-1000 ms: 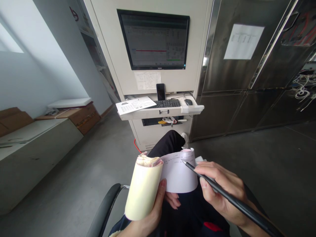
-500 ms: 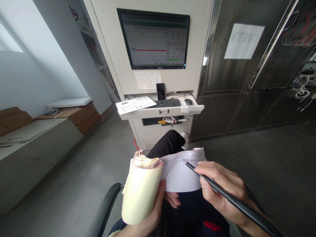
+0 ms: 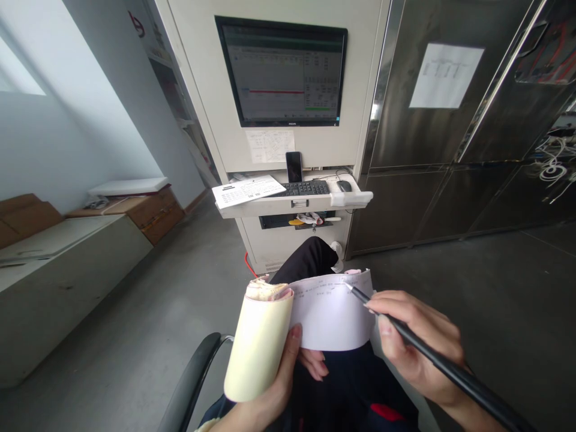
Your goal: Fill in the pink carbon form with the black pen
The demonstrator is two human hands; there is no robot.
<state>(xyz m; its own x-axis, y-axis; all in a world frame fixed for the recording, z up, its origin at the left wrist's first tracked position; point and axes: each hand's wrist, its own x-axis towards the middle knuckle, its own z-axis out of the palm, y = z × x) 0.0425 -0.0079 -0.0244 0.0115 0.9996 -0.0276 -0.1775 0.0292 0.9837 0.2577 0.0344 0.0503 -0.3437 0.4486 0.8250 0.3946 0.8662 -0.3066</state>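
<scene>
A curled paper pad with a pale yellow outer sheet is gripped in my left hand, its thumb on the front. From the roll a white page bends out to the right, with small rows of dark writing along its top. My right hand pinches a black pen. The pen tip is at the page's upper right, by the writing; whether it touches the paper I cannot tell. Both hands are above my lap.
Ahead, a cabinet holds a monitor. Its pull-out shelf carries a keyboard, a mouse, a phone and a printed sheet. A chair armrest is at my left. Cardboard boxes stand further left.
My right hand and the pen have moved right along the top of the page. The rolled pad in my left hand has shifted and turned slightly.
</scene>
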